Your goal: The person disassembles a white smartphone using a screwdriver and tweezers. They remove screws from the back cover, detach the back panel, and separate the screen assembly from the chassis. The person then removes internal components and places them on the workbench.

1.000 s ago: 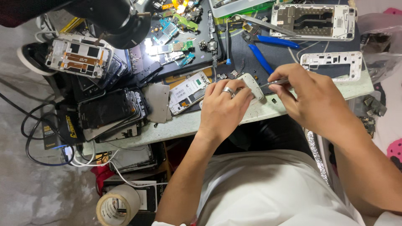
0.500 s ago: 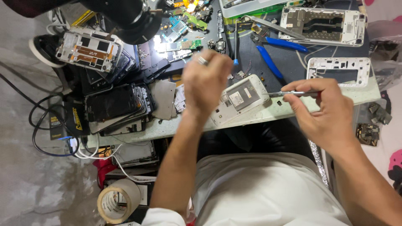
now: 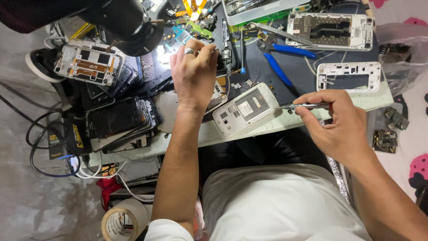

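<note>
Item one, the white phone [image 3: 245, 109]: I see it lying back-up and cover off, tilted across the front edge of the surface [image 3: 370, 99], between the two hands and touched by neither.

Item two, my right hand [image 3: 341, 125]: the fingers are clenched around a thin metal screwdriver [image 3: 303, 106], held roughly level. Its tip points left and sits just beside the phone's right corner; I cannot tell whether it touches.

Item three, my left hand [image 3: 195, 73]: reached well forward over the dark mat [image 3: 298, 71], a ring [image 3: 190, 51] on one finger. The fingertips are pinched together over small parts near the lit patch; what they grasp, if anything, is hidden from me.

Item four, tools: blue-handled pliers [image 3: 278, 60] lie on the mat beyond the phone.

Item five, spare frames: one white phone frame [image 3: 347, 76] lies right of the pliers, a larger frame [image 3: 330, 31] beyond it at the far edge.

Item six, left side: a stack of dark phone screens [image 3: 118, 122] and an opened phone chassis [image 3: 89, 62] under the black microscope body [image 3: 129, 22].

Item seven, floor: a roll of tape [image 3: 122, 221] and black cables [image 3: 40, 143].
</note>
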